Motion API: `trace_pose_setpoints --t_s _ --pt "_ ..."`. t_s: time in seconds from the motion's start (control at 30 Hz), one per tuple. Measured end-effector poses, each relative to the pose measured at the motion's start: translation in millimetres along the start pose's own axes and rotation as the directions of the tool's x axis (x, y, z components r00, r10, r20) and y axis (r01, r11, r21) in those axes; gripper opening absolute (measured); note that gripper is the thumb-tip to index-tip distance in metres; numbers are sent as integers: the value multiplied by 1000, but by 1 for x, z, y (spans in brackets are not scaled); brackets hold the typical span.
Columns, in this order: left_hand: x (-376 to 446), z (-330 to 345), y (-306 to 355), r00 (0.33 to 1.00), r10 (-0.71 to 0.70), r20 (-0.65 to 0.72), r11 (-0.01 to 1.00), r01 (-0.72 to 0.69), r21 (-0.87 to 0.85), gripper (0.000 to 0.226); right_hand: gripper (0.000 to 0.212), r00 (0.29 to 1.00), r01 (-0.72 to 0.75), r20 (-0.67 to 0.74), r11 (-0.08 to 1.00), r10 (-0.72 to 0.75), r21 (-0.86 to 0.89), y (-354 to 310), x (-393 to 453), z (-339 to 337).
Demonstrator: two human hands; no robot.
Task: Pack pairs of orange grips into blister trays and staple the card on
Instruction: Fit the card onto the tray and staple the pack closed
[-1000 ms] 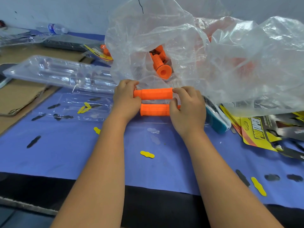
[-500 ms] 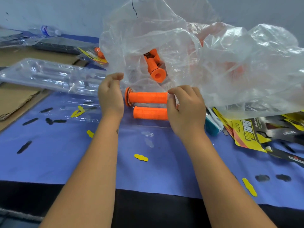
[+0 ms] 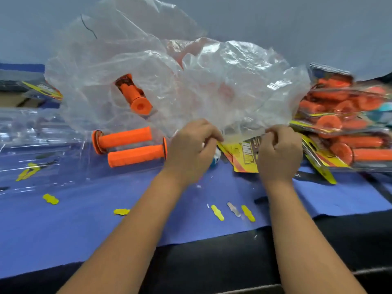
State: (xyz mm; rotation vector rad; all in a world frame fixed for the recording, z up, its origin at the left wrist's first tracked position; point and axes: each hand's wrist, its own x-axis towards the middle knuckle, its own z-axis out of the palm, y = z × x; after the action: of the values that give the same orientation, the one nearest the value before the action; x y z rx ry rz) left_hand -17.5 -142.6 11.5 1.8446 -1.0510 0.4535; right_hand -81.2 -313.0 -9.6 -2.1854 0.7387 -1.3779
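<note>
**Both hands at the printed cards, two grips lying in the clear tray**

The left hand [image 3: 191,147] and the right hand [image 3: 280,151] sit close together at the lower edge of a large crumpled clear plastic bag [image 3: 191,81], fingers curled. Each seems to pinch at the yellow-and-black printed cards [image 3: 244,155] lying under the bag's edge; whether the fingers hold the card, the bag film, or both cannot be told.

To the left of the hands, two orange grips lie side by side in a clear blister tray [image 3: 42,166] on the blue table cover [image 3: 84,219]: the farther grip [image 3: 123,137] with its flange to the left, the nearer grip [image 3: 135,155] with its flange to the right, next to the left hand. A third orange grip [image 3: 135,96] shows through the bag. At the right, packed blister packs [image 3: 350,128] of orange grips are heaped. Small yellow cut-outs [image 3: 217,212] are scattered on the cover.
</note>
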Motion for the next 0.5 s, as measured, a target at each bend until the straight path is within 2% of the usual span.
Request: trace_pose_setpoints --t_s 0.07,0.13,0.2,0.33,0.37,0.47,0.5 --pt "0 34 18 963 -25 269 999 18 29 27 22 973 -169 123 968 193 -186 11 5 3" --pt "-2 63 28 907 -134 400 989 95 115 22 34 918 -159 276 903 283 -399 18 7 5" --pt "-5 79 28 879 -230 418 970 170 176 20 38 889 -109 351 881 293 -460 21 7 5" --pt "-18 86 15 846 -163 508 973 53 224 39 35 886 -68 380 884 267 -463 17 5 9" --pt "-20 84 13 847 -152 509 977 51 207 36 35 883 -46 395 886 252 -462 15 4 10" --pt "-19 76 12 898 -140 416 983 74 169 8 32 883 -60 403 909 241 -412 10 4 12" --pt "-18 74 11 915 -137 380 983 79 165 10 31 889 -76 390 915 242 -395 9 4 12"
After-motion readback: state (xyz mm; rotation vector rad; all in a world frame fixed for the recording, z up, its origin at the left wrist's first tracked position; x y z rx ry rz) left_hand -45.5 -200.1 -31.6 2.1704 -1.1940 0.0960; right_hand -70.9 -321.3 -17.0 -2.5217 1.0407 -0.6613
